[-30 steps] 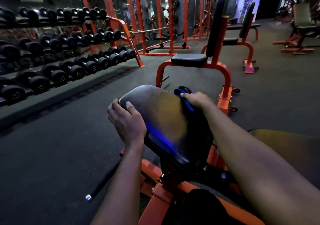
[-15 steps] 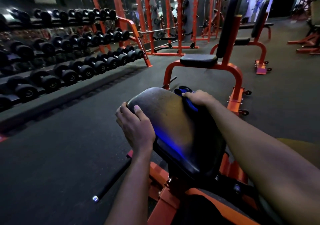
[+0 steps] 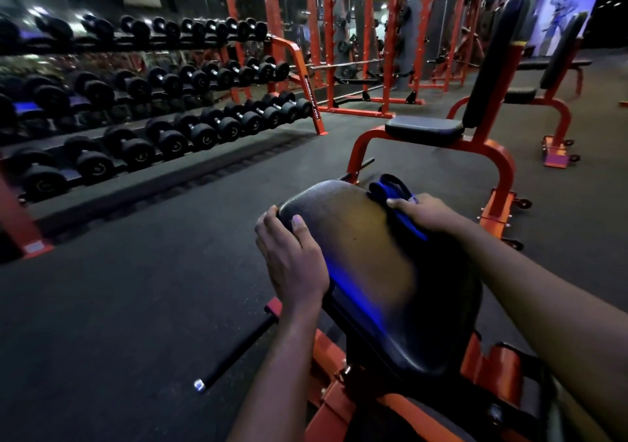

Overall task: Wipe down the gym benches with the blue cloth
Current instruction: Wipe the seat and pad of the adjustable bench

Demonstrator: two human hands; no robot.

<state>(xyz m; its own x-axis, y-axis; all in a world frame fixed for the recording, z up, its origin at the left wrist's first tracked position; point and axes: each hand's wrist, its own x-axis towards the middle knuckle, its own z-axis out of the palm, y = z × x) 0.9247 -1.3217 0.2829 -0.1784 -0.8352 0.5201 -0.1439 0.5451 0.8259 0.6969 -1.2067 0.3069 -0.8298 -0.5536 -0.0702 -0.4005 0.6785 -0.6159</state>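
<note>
A long three-tier orange rack of black dumbbells [image 3: 163,101] stood left, orange squat racks [image 3: 356,40] behind it, on dark rubber flooring [image 3: 119,305].

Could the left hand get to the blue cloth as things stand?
Probably yes. The left hand grips the black padded bench backrest edge; bare pad separates it from the blue cloth under the right hand.

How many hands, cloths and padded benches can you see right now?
Hands: 2, left hand and right hand
Blue cloth: 1
Padded benches: 3, near bench, middle bench, far bench
Total: 6
</note>
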